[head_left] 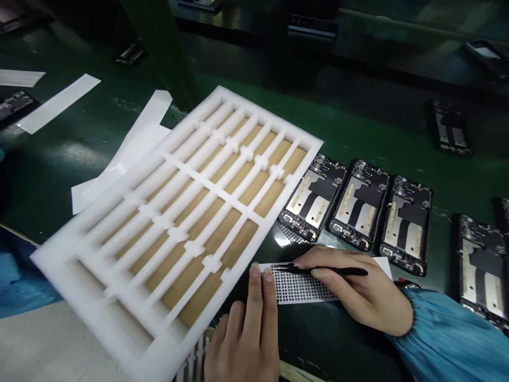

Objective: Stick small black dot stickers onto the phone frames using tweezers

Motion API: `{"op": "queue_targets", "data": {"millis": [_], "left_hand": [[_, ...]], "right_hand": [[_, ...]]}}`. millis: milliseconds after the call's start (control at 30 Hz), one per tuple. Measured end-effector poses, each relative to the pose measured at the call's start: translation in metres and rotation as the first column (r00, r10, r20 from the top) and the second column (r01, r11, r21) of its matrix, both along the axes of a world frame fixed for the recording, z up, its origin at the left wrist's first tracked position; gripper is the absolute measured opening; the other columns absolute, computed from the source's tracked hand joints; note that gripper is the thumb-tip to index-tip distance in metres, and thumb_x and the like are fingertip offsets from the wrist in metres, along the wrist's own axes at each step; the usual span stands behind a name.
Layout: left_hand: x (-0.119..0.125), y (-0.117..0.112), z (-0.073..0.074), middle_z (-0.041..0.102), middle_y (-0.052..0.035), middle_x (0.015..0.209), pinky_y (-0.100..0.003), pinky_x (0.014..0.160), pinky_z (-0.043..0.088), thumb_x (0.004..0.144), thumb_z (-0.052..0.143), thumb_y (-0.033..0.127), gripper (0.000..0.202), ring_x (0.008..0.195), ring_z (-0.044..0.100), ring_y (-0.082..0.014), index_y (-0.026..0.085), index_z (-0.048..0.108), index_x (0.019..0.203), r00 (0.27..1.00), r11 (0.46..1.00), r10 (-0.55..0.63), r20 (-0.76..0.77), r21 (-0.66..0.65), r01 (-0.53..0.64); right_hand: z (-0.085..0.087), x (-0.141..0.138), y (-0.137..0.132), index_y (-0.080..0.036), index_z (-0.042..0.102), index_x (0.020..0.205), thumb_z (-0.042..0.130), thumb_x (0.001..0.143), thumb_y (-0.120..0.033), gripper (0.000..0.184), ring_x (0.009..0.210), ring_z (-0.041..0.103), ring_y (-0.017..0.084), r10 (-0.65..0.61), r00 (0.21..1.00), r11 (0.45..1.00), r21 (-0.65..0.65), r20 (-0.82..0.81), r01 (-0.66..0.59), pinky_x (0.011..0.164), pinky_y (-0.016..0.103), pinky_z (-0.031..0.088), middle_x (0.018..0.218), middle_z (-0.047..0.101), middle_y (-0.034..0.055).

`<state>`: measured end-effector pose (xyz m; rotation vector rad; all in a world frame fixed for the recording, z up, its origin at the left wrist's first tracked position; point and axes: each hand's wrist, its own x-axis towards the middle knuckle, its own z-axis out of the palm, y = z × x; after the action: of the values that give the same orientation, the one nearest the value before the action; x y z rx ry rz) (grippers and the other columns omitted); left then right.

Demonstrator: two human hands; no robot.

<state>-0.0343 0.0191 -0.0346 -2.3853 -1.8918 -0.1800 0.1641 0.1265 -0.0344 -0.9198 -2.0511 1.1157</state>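
A white sheet covered in rows of small black dots lies on the green bench. My right hand pinches black tweezers, whose tips reach the sheet's upper left part. Two outstretched fingers of my left hand press on the sheet's left end, close to those tips; the other fingers are bent, with nothing seen in them. Just beyond the sheet lie three opened phones with bare insides: a left one, a middle one and a right one. Whether a dot sits between the tips is too small to tell.
A large white foam tray with long slots fills the left, its edge beside my left hand. White paper strips lie behind it. Another opened phone is at the right, and one lies farther back.
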Motion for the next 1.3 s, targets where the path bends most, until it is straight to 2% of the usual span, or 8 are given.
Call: {"op": "queue_targets", "data": {"millis": [300, 433, 533, 600, 700, 833, 1133, 1300], "left_hand": [[-0.002, 0.000, -0.002, 0.061, -0.0116, 0.144, -0.031, 0.058, 0.055, 0.078, 0.050, -0.013, 0.067, 0.079, 0.069, -0.0178, 0.009, 0.057, 0.141, 1.000, 1.000, -0.026, -0.004, 0.010, 0.026], [-0.003, -0.001, -0.005, 0.062, -0.0122, 0.143, -0.031, 0.057, 0.054, 0.081, 0.050, -0.010, 0.062, 0.081, 0.070, -0.0188, 0.008, 0.057, 0.141, 1.000, 0.999, -0.031, -0.003, 0.035, 0.031], [-0.003, -0.001, -0.008, 0.063, -0.0108, 0.142, -0.031, 0.057, 0.054, 0.085, 0.049, -0.007, 0.057, 0.081, 0.070, -0.0185, 0.008, 0.060, 0.138, 1.000, 0.999, -0.020, 0.002, 0.049, 0.019], [-0.003, -0.001, -0.008, 0.063, -0.0100, 0.143, -0.032, 0.056, 0.052, 0.085, 0.050, -0.005, 0.055, 0.078, 0.068, -0.0178, 0.009, 0.060, 0.138, 1.000, 0.998, -0.016, -0.016, 0.052, 0.016], [-0.003, -0.001, -0.008, 0.063, -0.0113, 0.143, -0.031, 0.056, 0.051, 0.083, 0.052, -0.007, 0.060, 0.073, 0.064, -0.0168, 0.009, 0.057, 0.141, 0.999, 0.998, -0.025, -0.045, 0.055, 0.027], [-0.003, -0.002, -0.010, 0.061, -0.0114, 0.146, -0.032, 0.063, 0.054, 0.081, 0.054, -0.008, 0.066, 0.081, 0.065, -0.0188, 0.009, 0.053, 0.145, 0.998, 0.996, -0.037, -0.050, 0.075, 0.040], [-0.003, -0.003, -0.013, 0.062, -0.0108, 0.145, -0.033, 0.066, 0.054, 0.083, 0.056, -0.007, 0.064, 0.087, 0.066, -0.0201, 0.010, 0.054, 0.144, 0.999, 0.996, -0.025, -0.038, 0.088, 0.028], [-0.003, -0.003, -0.012, 0.062, -0.0097, 0.145, -0.034, 0.063, 0.052, 0.086, 0.053, -0.005, 0.059, 0.082, 0.064, -0.0192, 0.011, 0.056, 0.143, 0.999, 0.997, -0.014, -0.038, 0.073, 0.016]], "right_hand": [[0.015, -0.006, 0.007, -0.016, 0.066, 0.118, 0.053, 0.101, -0.009, 0.023, 0.097, 0.072, 0.016, 0.080, 0.996, 0.997, -0.003, 0.025, -0.080, 0.086, 0.023, 0.057, 0.104, 0.076, 0.0065], [0.032, -0.016, 0.010, -0.014, 0.065, 0.111, 0.051, 0.103, -0.012, 0.016, 0.082, 0.065, 0.019, 0.209, 0.966, 0.975, 0.038, 0.154, -0.217, 0.072, 0.031, 0.055, 0.093, 0.072, 0.0081], [0.037, -0.023, 0.003, -0.014, 0.065, 0.099, 0.049, 0.103, -0.012, 0.016, 0.072, 0.059, 0.020, 0.221, 0.941, 0.957, 0.129, 0.257, -0.260, 0.063, 0.034, 0.050, 0.084, 0.069, 0.0076], [0.035, -0.025, -0.003, -0.014, 0.064, 0.097, 0.049, 0.102, -0.010, 0.016, 0.072, 0.060, 0.020, 0.171, 0.956, 0.963, 0.166, 0.237, -0.213, 0.064, 0.034, 0.051, 0.084, 0.070, 0.0086], [0.028, -0.022, -0.008, -0.014, 0.065, 0.106, 0.050, 0.101, -0.008, 0.017, 0.078, 0.065, 0.020, 0.092, 0.987, 0.989, 0.103, 0.131, -0.105, 0.068, 0.032, 0.054, 0.089, 0.072, 0.0085], [0.018, -0.014, -0.004, -0.017, 0.067, 0.114, 0.051, 0.101, -0.009, 0.022, 0.093, 0.073, 0.017, 0.017, 0.998, 0.998, 0.064, 0.055, -0.021, 0.083, 0.026, 0.059, 0.102, 0.077, 0.0077], [0.001, -0.001, 0.005, -0.012, 0.066, 0.122, 0.052, 0.102, -0.009, 0.025, 0.098, 0.072, 0.020, 0.188, 0.981, 0.976, 0.122, -0.057, -0.180, 0.084, 0.031, 0.061, 0.100, 0.076, 0.0116], [-0.004, 0.002, 0.005, -0.016, 0.063, 0.131, 0.050, 0.104, -0.013, 0.030, 0.103, 0.072, 0.020, 0.200, 0.977, 0.972, 0.144, -0.072, -0.188, 0.086, 0.032, 0.061, 0.105, 0.076, 0.0118]]}}
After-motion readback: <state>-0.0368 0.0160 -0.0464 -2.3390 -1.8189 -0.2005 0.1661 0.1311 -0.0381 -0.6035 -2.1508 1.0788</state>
